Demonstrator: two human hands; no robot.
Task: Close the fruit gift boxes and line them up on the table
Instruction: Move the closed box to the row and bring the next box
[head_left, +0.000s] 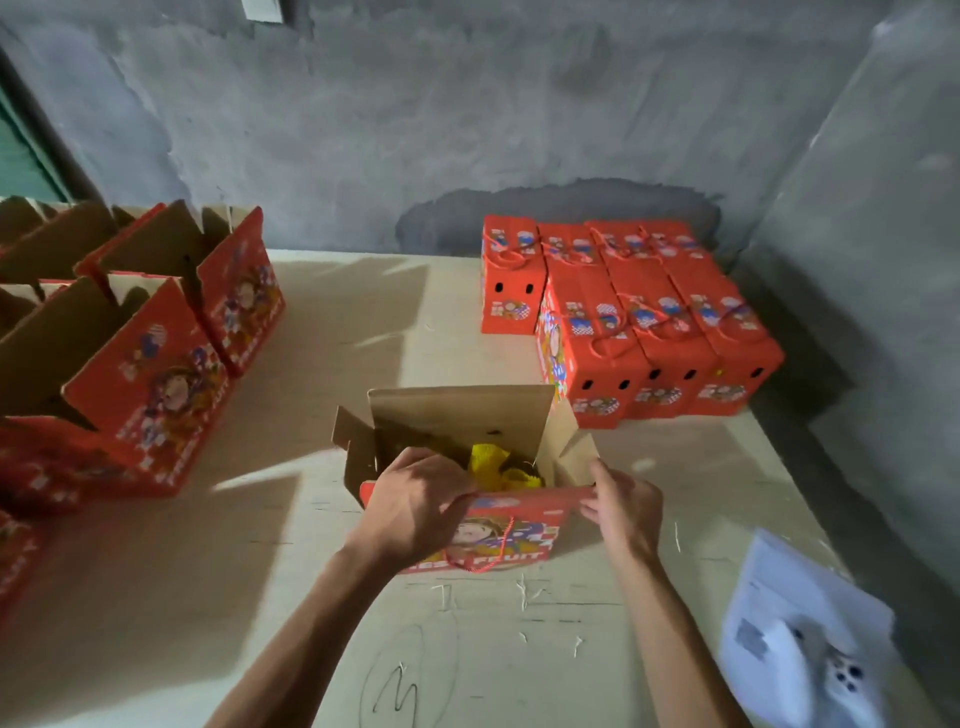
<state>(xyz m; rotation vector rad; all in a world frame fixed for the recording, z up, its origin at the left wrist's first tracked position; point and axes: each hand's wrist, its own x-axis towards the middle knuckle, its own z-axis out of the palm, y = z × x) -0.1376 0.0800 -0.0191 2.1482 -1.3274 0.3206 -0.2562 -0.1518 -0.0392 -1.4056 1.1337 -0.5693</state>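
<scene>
An open red fruit gift box (488, 530) stands near the front middle of the desk (322, 343), its brown cardboard flaps upright at the back and sides and its printed front face, with a cartoon figure and the words "FRESH FRUIT", turned toward the person. Yellow netting (498, 467) shows inside it, and a red cord handle (485, 558) hangs down the front. The left hand (415, 504) lies over the near top edge at the box's left, fingers curled round that edge and reaching into the opening. The right hand (623, 512) pinches the near top edge at the right corner, thumb up beside the side flap. Behind and to the right, closed red boxes (639, 317) sit packed together in rows against the grey wall (467, 104). At the left, more open boxes (156, 364) stand with flaps raised. At the near right lies a white sheet of paper (795, 597) with a white phone (836, 675) on it.
</scene>
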